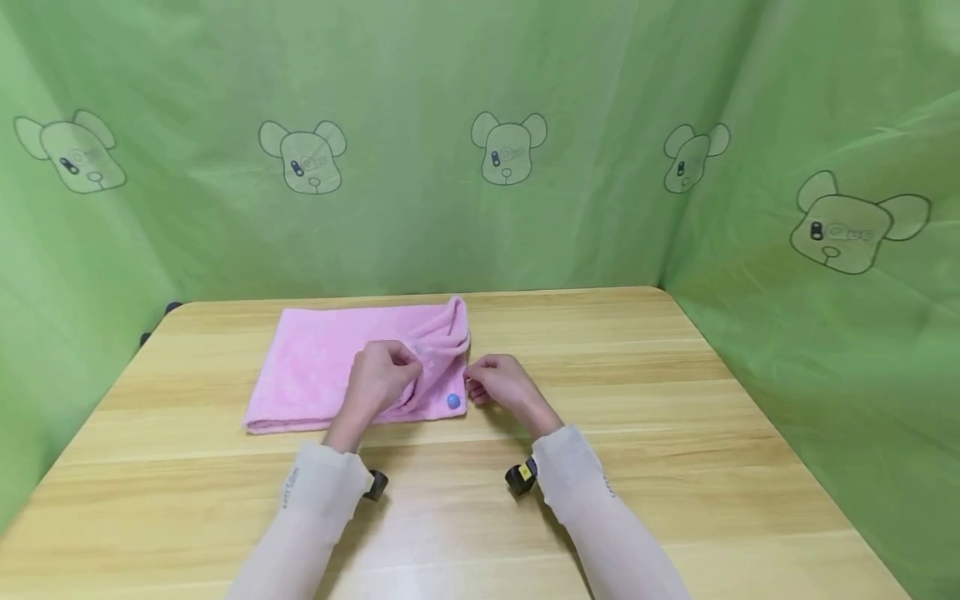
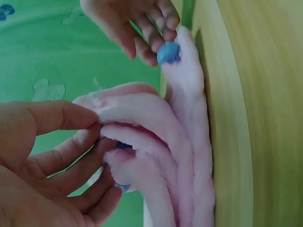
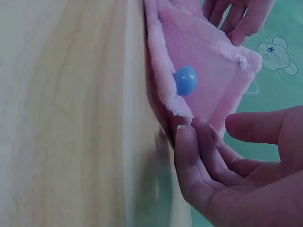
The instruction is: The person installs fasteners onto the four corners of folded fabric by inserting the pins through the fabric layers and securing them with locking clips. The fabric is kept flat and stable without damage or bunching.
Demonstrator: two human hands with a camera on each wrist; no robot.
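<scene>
A folded pink fleece cloth (image 1: 315, 358) lies on the table, its right end partly lifted and bunched. My left hand (image 1: 378, 375) pinches a raised flap of it between thumb and fingers. At the near right corner sits a round blue button (image 1: 453, 401). Beside that corner is my right hand (image 1: 507, 385), its fingertips touching the cloth's edge while the thumb stands apart, as the right wrist view shows. There, a small clear fastener (image 3: 243, 62) shows at the lifted flap's corner. More blue bits (image 2: 124, 144) peek out between the folds in the left wrist view.
The wooden table (image 1: 637, 500) carries the cloth. Green curtains (image 1: 420, 233) with bear-head drawings stand behind it and at both sides. A dark object (image 1: 174, 307) shows at the table's far left corner.
</scene>
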